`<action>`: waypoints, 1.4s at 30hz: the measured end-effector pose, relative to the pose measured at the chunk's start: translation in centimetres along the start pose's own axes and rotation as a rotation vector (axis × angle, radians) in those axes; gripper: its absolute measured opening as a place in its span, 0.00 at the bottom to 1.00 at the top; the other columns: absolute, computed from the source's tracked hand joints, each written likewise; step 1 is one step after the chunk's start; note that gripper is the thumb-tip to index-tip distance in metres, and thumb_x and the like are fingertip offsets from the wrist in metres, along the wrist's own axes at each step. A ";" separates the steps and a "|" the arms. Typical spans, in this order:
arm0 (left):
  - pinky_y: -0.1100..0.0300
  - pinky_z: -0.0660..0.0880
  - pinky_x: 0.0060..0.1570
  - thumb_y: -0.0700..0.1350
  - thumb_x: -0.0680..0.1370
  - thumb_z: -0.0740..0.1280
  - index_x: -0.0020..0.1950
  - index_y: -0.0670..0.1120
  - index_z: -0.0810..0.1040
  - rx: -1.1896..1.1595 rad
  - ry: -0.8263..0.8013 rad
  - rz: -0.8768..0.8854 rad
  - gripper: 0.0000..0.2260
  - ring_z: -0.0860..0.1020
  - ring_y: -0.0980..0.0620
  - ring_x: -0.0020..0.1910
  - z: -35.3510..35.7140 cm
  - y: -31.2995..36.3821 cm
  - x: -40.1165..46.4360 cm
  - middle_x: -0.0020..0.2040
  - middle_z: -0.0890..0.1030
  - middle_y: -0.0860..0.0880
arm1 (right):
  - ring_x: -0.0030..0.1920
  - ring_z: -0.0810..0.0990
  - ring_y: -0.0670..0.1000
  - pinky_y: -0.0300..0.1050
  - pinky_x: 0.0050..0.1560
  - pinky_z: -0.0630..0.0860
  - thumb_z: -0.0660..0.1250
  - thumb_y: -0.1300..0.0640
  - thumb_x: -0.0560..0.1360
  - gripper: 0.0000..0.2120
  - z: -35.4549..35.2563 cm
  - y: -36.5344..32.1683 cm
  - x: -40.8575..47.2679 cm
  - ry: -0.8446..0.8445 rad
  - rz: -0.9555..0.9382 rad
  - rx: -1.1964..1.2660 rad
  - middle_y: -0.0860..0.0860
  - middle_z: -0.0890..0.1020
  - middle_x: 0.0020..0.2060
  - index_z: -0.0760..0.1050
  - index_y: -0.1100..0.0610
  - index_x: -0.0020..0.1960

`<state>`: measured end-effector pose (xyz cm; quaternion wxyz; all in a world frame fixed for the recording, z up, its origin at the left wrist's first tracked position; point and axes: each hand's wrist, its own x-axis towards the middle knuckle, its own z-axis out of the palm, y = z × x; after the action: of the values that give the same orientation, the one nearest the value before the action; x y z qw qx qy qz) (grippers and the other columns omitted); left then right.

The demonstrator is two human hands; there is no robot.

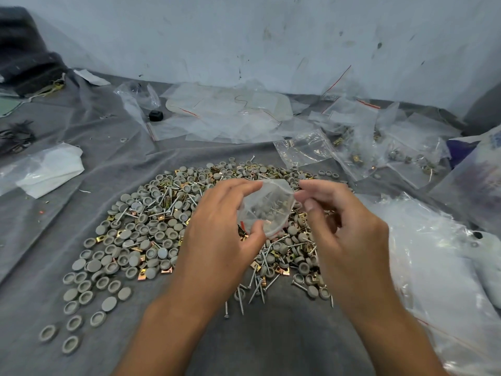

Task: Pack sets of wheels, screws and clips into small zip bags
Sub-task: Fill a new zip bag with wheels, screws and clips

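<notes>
Grey cloth (81, 147) covers the bench under a scuffed pale wall (271, 36), with empty zip bags (225, 118) strewn along the far edge, filled ones (379, 147) toward the far right corner, and a broad heap of grey wheels (130, 240), screws (257, 289) and brass clips (166, 270) at the middle. Above that heap the left hand (217, 240) pinches a small zip bag (267, 210) by its lower edge, while the right hand (349, 232) pinches its upper edge between thumb and forefinger. Parts already show through the plastic, so the step looks like closing a filled bag; the next move probably calls for running the fingers along the zip strip to press it together.
</notes>
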<state>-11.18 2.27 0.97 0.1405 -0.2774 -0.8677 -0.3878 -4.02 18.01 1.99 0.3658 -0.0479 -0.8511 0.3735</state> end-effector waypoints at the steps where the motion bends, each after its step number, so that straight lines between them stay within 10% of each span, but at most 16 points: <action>1: 0.63 0.68 0.65 0.44 0.74 0.73 0.70 0.51 0.75 0.003 0.001 -0.008 0.24 0.71 0.59 0.64 -0.1 -0.1 0.0 0.63 0.74 0.59 | 0.48 0.82 0.40 0.27 0.46 0.71 0.68 0.60 0.81 0.10 -0.6 0.4 0.2 -0.053 0.067 0.010 0.37 0.84 0.45 0.82 0.46 0.56; 10: 0.65 0.67 0.65 0.45 0.74 0.73 0.71 0.52 0.75 0.017 -0.005 -0.020 0.25 0.71 0.60 0.63 -0.3 -0.1 0.0 0.63 0.74 0.59 | 0.42 0.82 0.45 0.43 0.45 0.79 0.77 0.44 0.71 0.09 -2.1 3.3 -0.8 -0.957 0.532 -0.621 0.43 0.84 0.38 0.79 0.45 0.39; 15: 0.66 0.65 0.66 0.45 0.74 0.73 0.71 0.52 0.74 0.023 -0.011 -0.022 0.25 0.70 0.61 0.64 -0.1 0.0 0.0 0.64 0.74 0.59 | 0.50 0.83 0.52 0.41 0.45 0.75 0.78 0.42 0.68 0.15 -1.2 3.2 -1.5 -0.982 0.477 -0.798 0.47 0.82 0.49 0.80 0.46 0.49; 23: 0.74 0.61 0.63 0.46 0.74 0.73 0.71 0.54 0.74 0.033 -0.022 -0.022 0.25 0.69 0.63 0.63 -0.2 0.0 -0.1 0.63 0.72 0.62 | 0.37 0.80 0.45 0.46 0.41 0.78 0.74 0.44 0.75 0.09 -2.4 4.5 -1.0 -0.577 0.437 -0.533 0.44 0.82 0.35 0.77 0.44 0.41; 42: 0.65 0.65 0.66 0.45 0.74 0.73 0.71 0.53 0.74 0.015 -0.012 -0.010 0.25 0.70 0.60 0.64 -0.2 -0.1 -0.1 0.64 0.74 0.59 | 0.42 0.81 0.50 0.46 0.43 0.78 0.70 0.45 0.76 0.07 -0.7 4.3 -2.2 -0.640 0.332 -0.641 0.46 0.82 0.40 0.76 0.46 0.52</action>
<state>-11.16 1.97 0.99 0.1356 -0.2743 -0.8727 -0.3805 -2.81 20.73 -1.82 -0.0124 -0.1761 -0.9740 0.1417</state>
